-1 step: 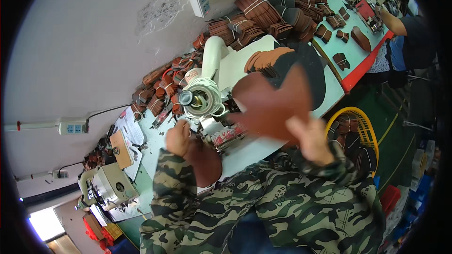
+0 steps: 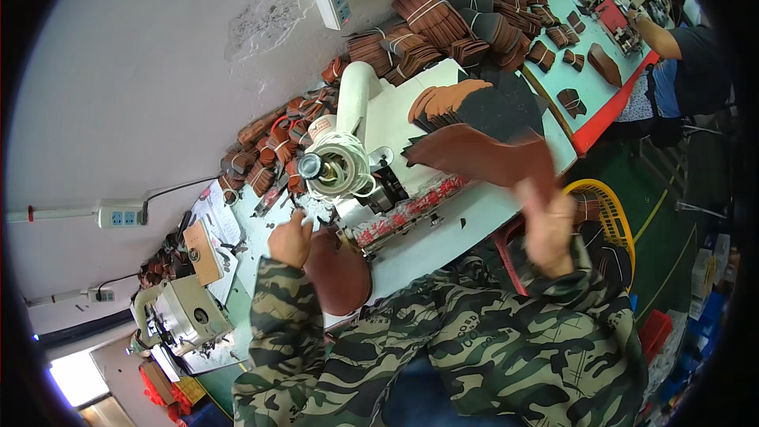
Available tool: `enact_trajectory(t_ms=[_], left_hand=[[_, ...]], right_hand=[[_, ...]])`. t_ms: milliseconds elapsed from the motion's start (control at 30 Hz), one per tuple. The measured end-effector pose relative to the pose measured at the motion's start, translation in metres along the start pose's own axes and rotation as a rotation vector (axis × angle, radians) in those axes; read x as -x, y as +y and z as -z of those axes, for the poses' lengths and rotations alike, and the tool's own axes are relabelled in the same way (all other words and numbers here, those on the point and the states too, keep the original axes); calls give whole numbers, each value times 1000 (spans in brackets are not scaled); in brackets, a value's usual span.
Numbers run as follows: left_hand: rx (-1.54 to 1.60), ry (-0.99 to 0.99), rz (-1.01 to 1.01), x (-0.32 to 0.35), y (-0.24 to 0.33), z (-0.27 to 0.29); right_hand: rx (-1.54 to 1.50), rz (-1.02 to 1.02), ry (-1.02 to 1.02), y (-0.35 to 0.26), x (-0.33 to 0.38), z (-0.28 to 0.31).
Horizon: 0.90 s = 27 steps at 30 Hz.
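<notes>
My right hand [image 2: 547, 229] grips the near edge of a brown leather piece [image 2: 486, 154], slightly blurred, between thumb and fingers. The piece is held tilted over the table, in front of a stack of tan and black leather pieces [image 2: 455, 103]. My left hand [image 2: 291, 239] is closed left of the white bench machine [image 2: 360, 103]; whether anything is in its fingers is hidden. Right beside it, a second brown leather piece [image 2: 340, 277] lies at the table's front edge, partly behind my sleeve.
Tied bundles of leather pieces [image 2: 431, 12] line the wall. A yellow basket [image 2: 613, 209] with more pieces stands at the right. Coiled white cable [image 2: 344, 162] sits on the machine. Another person's arm [image 2: 660, 38] works at a far-right machine. A second machine [image 2: 186, 312] stands at the left.
My right hand has moved right and a little down. The leather piece in it has turned from facing me to a flatter tilt, uncovering the machine's red-spattered front. My left hand has shifted slightly left.
</notes>
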<state>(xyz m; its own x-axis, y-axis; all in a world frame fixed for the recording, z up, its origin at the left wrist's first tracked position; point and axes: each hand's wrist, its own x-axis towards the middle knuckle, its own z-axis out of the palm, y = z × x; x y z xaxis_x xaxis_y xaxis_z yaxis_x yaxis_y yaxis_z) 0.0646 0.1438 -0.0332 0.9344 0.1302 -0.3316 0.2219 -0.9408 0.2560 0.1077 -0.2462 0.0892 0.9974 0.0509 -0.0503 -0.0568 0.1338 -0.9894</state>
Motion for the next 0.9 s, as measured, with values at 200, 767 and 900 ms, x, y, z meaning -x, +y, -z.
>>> enact_trajectory(t_ms=[200, 767, 900], left_hand=[[-296, -108, -70, 42, -52, -43], [849, -548, -403, 52, 90, 75], [705, -364, 53, 40, 113, 60]], right_hand=[[1241, 353, -138, 37, -34, 39], [228, -237, -791, 87, 9, -21], [-37, -702, -778, 115, 7, -25]])
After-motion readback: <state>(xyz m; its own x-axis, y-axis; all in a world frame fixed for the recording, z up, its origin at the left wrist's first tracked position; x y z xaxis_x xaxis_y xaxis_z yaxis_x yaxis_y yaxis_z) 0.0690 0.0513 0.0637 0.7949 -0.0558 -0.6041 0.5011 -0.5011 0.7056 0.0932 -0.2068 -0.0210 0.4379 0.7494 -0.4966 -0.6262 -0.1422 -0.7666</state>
